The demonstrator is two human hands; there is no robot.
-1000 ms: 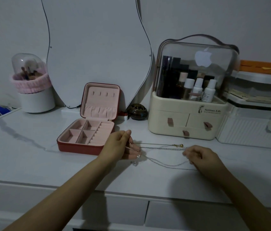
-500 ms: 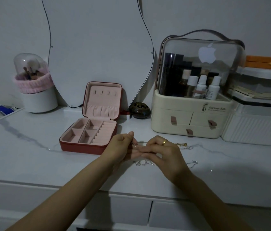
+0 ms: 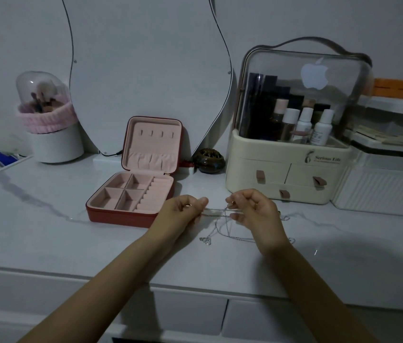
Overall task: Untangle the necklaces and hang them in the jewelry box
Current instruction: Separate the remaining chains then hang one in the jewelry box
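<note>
Hands (image 3: 220, 214) apart again, necklaces (image 3: 222, 219) indistinct.

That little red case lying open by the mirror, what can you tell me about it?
The jewelry box is a small square case, dark red outside with pale pink, soft-looking lining. It lies open on the white marble-look counter, its lid standing upright near the mirror. The lid holds a row of four small hooks above a gathered pocket. The base has four square compartments and a column of ring rolls. It looks empty; no necklace hangs in it. Neither hand touches it.
</note>
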